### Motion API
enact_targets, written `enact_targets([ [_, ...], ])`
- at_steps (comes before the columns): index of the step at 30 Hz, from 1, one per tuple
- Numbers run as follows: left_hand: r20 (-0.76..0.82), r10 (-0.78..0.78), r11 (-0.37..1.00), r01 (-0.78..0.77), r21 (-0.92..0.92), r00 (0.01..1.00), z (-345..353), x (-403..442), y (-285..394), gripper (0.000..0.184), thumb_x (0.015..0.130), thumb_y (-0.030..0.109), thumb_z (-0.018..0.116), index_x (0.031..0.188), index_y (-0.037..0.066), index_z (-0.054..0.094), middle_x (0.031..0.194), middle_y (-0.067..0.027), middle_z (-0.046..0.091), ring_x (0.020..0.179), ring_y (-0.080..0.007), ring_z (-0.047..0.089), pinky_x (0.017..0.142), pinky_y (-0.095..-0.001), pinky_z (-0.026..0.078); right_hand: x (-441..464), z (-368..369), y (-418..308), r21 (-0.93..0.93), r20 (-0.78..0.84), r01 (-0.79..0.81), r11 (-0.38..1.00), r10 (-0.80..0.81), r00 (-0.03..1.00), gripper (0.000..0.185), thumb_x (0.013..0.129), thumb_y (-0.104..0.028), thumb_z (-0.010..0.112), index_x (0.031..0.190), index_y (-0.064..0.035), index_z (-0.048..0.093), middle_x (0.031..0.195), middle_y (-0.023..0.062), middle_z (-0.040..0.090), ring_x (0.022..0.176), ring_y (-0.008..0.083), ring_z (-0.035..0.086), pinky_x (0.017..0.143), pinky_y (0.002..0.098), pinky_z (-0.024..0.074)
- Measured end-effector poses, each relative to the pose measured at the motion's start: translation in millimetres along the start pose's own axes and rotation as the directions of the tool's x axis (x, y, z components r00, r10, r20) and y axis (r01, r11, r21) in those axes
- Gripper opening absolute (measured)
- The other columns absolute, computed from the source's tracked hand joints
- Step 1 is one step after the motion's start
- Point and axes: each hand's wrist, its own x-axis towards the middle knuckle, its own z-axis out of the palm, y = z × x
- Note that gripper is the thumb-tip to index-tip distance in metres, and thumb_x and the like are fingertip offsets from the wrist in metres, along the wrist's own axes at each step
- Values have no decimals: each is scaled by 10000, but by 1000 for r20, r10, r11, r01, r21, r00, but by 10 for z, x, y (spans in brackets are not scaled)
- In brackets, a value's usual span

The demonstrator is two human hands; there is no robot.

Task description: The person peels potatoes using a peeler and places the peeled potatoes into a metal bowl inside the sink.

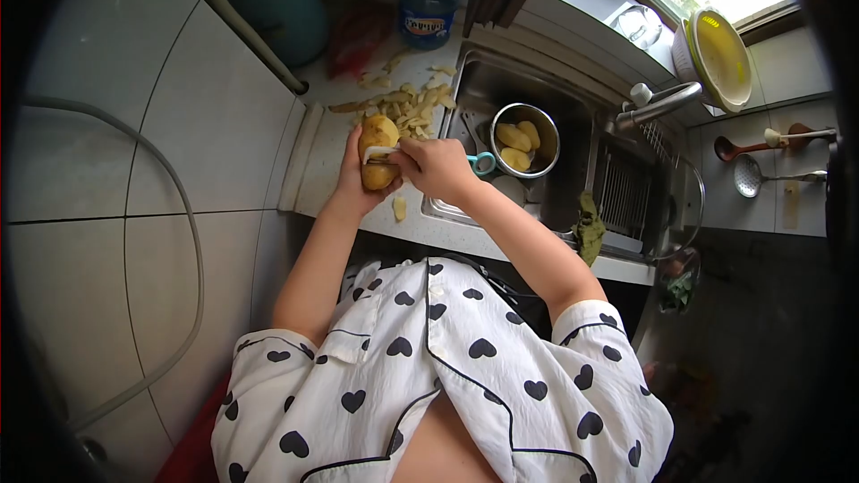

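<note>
Over the counter's front edge, my left hand (351, 181) is wrapped round a potato (379, 132) whose upper end is peeled yellow and whose lower end shows brown skin. My right hand (436, 166) grips a peeler (378, 152) with a white head laid across the potato's middle. Its handle is mostly hidden by my fingers. Just behind both hands, a heap of potato peels (413, 111) lies on the counter (335, 145). One loose peel (399, 208) is near the front edge. To the right, a steel pot (556, 145) in the sink holds several peeled potatoes (513, 136).
The steel sink (573, 112) has a faucet (658, 107) at its right and turquoise-handled scissors (483, 163) at its left edge. A green cloth (588, 228) hangs at the front. A blue bottle (426, 13) stands behind the peels. Ladles (747, 176) hang at the far right.
</note>
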Motion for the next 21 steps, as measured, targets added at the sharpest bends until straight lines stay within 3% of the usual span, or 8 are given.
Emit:
enact_targets([
  [4, 68, -11, 1000, 12, -15, 998, -131, 56, -43, 529, 822, 653, 443, 1038, 187, 570, 912, -6, 617, 789, -171, 595, 598, -286, 490, 47, 104, 75, -2, 9, -33, 999, 33, 999, 265, 845, -331, 565, 746, -86, 592, 617, 109, 600, 589, 329, 591, 518, 419, 441],
  [13, 17, 20, 993, -18, -115, 1000, -243, 74, -2, 534, 817, 639, 463, 1014, 155, 577, 867, -34, 610, 699, -193, 589, 543, -277, 487, 232, 193, 45, -65, 50, -67, 996, 70, 996, 283, 852, -358, 536, 760, -99, 603, 637, 116, 616, 634, 333, 609, 582, 437, 454],
  [16, 118, -86, 989, 99, -112, 989, -275, 62, -108, 549, 801, 641, 490, 1023, 146, 569, 857, -53, 600, 702, -202, 587, 518, -279, 484, 337, 261, 178, -110, -5, -179, 978, 179, 984, 295, 862, -366, 516, 778, -100, 610, 661, 122, 629, 654, 333, 619, 589, 439, 461],
  [17, 141, -55, 992, 70, -103, 988, -258, 62, -173, 556, 795, 642, 501, 1032, 142, 561, 854, -66, 592, 700, -212, 582, 503, -282, 482, 362, 280, 241, -170, 25, -195, 966, 202, 979, 298, 866, -365, 507, 790, -99, 617, 680, 126, 638, 668, 332, 627, 593, 436, 468],
  [21, 4, -37, 990, 38, -133, 999, -126, 70, -187, 601, 816, 673, 430, 1042, 128, 546, 819, -84, 589, 663, -215, 602, 497, -293, 492, 389, 313, 342, -194, 42, -287, 938, 300, 953, 341, 876, -392, 468, 819, -112, 655, 739, 140, 653, 720, 332, 635, 626, 442, 476],
])
